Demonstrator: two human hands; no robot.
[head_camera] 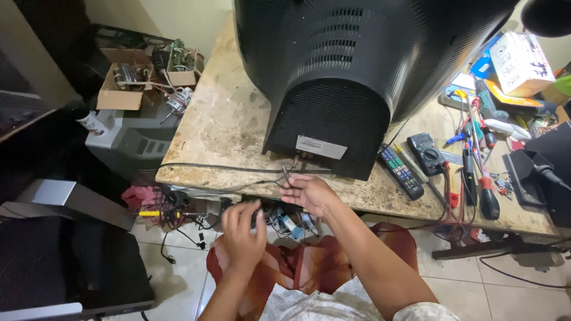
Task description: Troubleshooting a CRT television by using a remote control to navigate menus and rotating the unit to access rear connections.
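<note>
- The right hand (309, 193) sits at the front edge of the tabletop (226, 128), its fingers curled in a closed grip on a thin black cable (226, 169) just below the rear of the television.
- The left hand (244, 232) hangs lower, off the tabletop edge and above the floor, fingers bent and half closed; whether this grip holds a strand of wire I cannot tell.
- The cable runs from the right hand leftward along the tabletop's front edge, lying flat on the surface, thin and dark.
- Directly behind the right hand stands a CRT television (351, 71), back toward the person: a bulging black plastic shell with ribbed vents and a pale label low on the rear. It blocks the view of most of the tabletop beyond.
- The tabletop is a pale slab, stained and rough-looking.
- Right of the television lie a black remote control (401, 172) and a dark multimeter (427, 153), side by side and near each other.
- Further right are screwdrivers (485, 190) with red and black handles, loosely laid, and a white cardboard box (522, 62) at the far corner.
- Under the tabletop edge, between the hands, hangs a tangle of wires and small parts (285, 220).
- To the left, well apart, an open cardboard box (122, 89) of parts rests on a grey appliance (128, 142).
- The floor (178, 279) is pale tile.
</note>
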